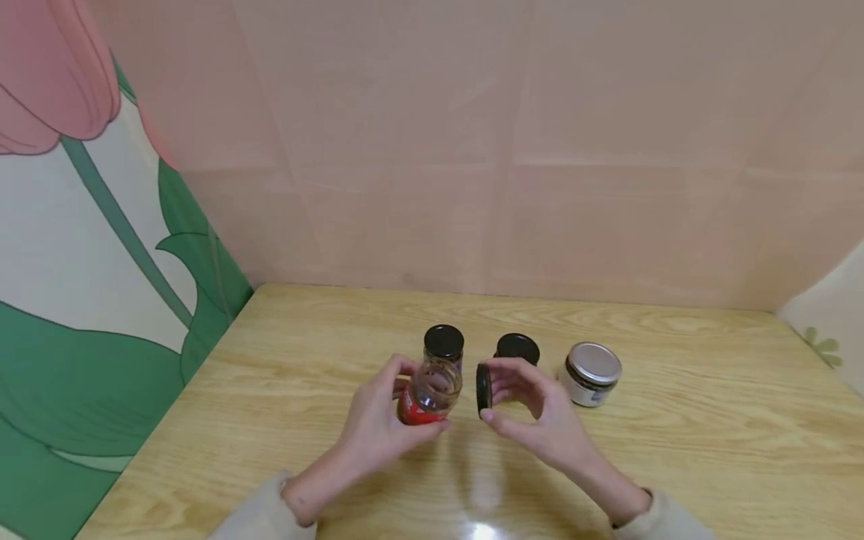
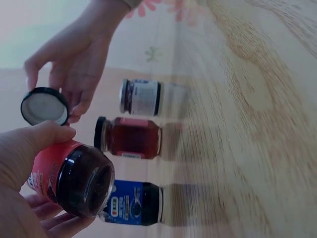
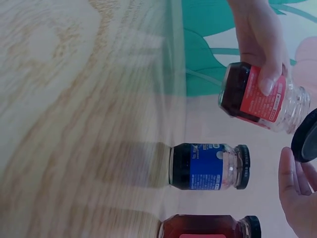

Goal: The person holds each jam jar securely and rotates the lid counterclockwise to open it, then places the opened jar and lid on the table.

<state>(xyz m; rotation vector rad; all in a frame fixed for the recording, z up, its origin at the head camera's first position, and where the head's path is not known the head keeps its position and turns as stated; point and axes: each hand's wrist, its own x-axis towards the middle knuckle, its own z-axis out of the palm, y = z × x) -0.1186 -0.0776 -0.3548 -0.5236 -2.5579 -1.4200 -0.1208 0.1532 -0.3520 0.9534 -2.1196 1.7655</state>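
Note:
My left hand [image 1: 376,420] grips a glass jar [image 1: 432,391] with a red label, held tilted above the table with its mouth uncovered. Dark contents fill its lower part, as the right wrist view shows. In my right hand [image 1: 543,409] a black lid [image 1: 484,390] is pinched on edge between thumb and fingers, a short gap to the right of the jar's mouth. The lid's pale inner side [image 2: 45,109] shows in the left wrist view. Behind the hands stands a blue-labelled jar [image 2: 132,202] with a black lid, partly hidden by the held jar in the head view.
A dark red jar [image 2: 133,138] with a black lid stands behind my right hand. To its right is a shorter jar [image 1: 590,375] with a silver lid and pale label. The wooden table [image 1: 324,322] meets a pink cloth backdrop [image 1: 405,187] at its far edge.

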